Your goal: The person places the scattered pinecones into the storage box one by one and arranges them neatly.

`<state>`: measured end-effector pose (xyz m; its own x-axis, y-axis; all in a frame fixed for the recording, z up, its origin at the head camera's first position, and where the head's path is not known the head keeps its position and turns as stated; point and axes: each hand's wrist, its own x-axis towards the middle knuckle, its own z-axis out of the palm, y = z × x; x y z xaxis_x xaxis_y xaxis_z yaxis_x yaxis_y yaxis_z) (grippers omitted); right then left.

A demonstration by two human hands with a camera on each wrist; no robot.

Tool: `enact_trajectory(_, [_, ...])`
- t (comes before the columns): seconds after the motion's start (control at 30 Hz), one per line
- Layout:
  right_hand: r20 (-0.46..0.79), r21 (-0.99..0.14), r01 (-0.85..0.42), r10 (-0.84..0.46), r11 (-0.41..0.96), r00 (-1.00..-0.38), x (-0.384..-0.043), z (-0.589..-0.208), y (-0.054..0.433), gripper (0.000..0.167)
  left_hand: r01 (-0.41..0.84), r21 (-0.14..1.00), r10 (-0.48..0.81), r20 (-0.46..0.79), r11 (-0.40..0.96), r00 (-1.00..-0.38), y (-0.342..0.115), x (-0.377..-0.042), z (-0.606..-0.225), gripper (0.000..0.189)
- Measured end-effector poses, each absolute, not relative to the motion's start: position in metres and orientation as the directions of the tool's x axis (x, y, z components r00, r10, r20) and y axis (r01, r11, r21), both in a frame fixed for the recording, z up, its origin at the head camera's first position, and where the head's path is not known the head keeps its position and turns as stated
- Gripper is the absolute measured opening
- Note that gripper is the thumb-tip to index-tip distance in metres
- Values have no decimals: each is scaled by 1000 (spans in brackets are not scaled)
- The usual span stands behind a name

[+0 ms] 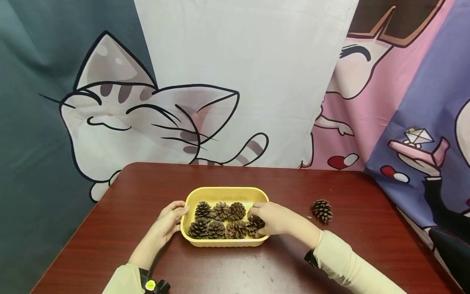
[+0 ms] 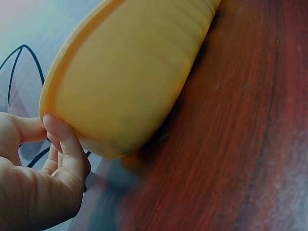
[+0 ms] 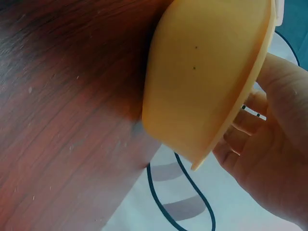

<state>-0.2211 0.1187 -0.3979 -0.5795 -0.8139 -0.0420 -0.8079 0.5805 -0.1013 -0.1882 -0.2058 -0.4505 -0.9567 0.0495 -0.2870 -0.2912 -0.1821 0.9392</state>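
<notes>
A yellow plastic tub (image 1: 225, 243) stands on the table with several brown pine cones (image 1: 216, 230) in two rows inside it. My left hand (image 1: 165, 223) pinches the rim at the tub's left end, as the left wrist view shows on the tub wall (image 2: 125, 72). Over the right end, my right hand (image 1: 274, 218) reaches into the tub, its fingers curled around a pine cone (image 1: 257, 223) in the front right corner. In the right wrist view the tub's wall (image 3: 202, 82) hides that cone and the fingertips. One more pine cone (image 1: 322, 211) lies outside, to the right.
The dark red wooden table (image 1: 165, 179) carries the tub near its middle. Tiny brown flakes lie by the lone cone. A cartoon-printed cloth (image 1: 249, 61) hangs behind the table.
</notes>
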Motion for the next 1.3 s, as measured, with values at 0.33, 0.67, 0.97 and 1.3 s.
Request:
enact_trajectory(0.33, [-26,-80,-818,-821,570,-570,-221,-399,122,49,-295,938,50,-290,-183,-956,-203,-189,-449,21])
enact_trajectory(0.67, [-13,-168,-810,-823,562,-568,-221,-400,126,45,-287,941,31,-286,-179,-958,-203,-189,-452,18])
enact_trajectory(0.97, [88,-314,-765,-785,563,-613,-225,-396,141,43,-281,943,33,-279,-181,-960,-203,-188,-450,20])
enact_trajectory(1.3, [199,-409,-763,-767,501,-610,-226,-388,167,40,-294,935,32,-294,-197,-955,-203,-187,-451,16])
